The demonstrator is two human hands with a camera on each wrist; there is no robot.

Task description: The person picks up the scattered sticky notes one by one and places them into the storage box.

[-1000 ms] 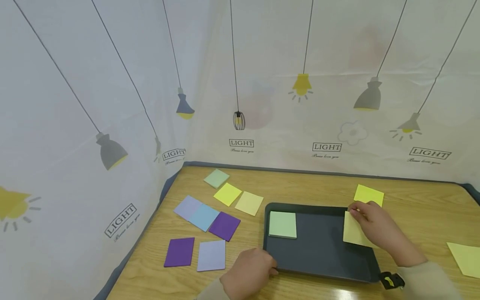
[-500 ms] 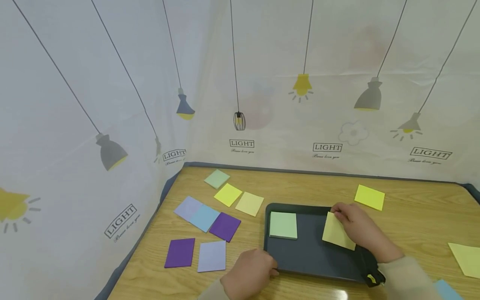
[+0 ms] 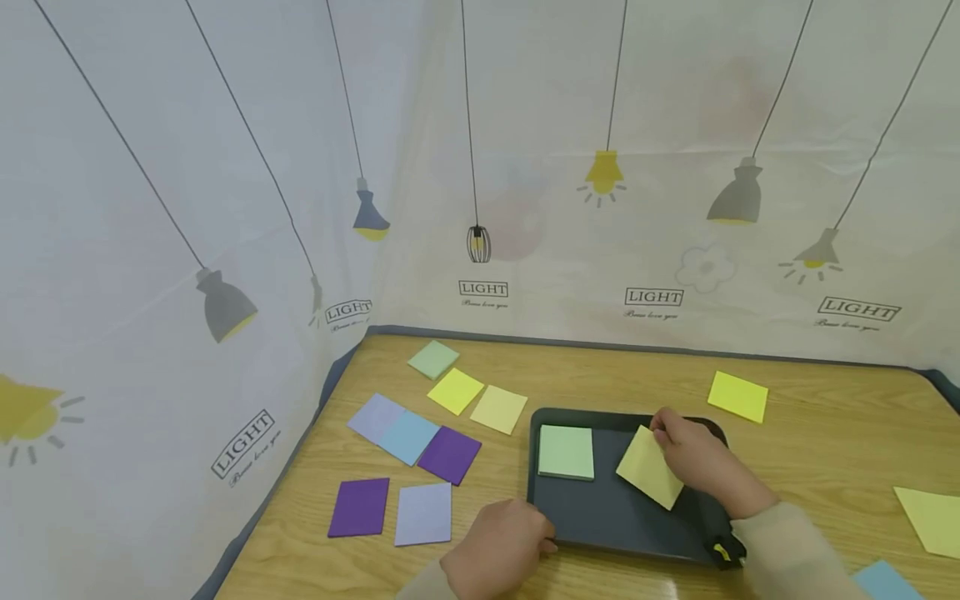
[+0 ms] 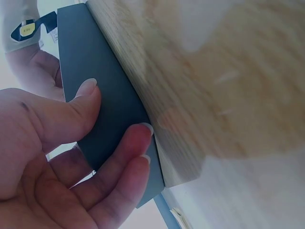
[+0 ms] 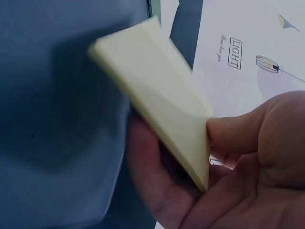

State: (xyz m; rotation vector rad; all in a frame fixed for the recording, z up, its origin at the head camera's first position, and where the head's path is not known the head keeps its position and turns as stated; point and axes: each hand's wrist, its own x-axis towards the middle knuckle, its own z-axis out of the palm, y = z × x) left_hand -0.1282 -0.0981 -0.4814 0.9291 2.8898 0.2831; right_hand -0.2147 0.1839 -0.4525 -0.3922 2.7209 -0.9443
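My right hand point(image 3: 705, 458) pinches a pale yellow sticky note pad point(image 3: 649, 468) by its edge, above the right half of a dark grey tray point(image 3: 600, 533). In the right wrist view the sticky note pad point(image 5: 152, 86) is tilted, thumb on one side and fingers on the other. A light green sticky note pad point(image 3: 566, 452) lies inside the tray at its back left. At the tray's front left corner my left hand point(image 3: 501, 546) grips the rim. The left wrist view shows the thumb and fingertips against the tray's outer wall point(image 4: 102, 57).
Left of the tray lie several sticky note pads, among them purple point(image 3: 358, 507), lavender point(image 3: 423, 514), light blue point(image 3: 408, 436) and bright yellow point(image 3: 455, 391). Another yellow pad point(image 3: 738, 397) lies behind right, with a pale yellow one point(image 3: 930, 518) at far right. A printed curtain point(image 3: 570, 250) borders the table.
My right hand has carried the pale yellow sticky note pad leftward over the tray and turned it slightly. A blue pad has come into view at the lower right. My left hand stays put.
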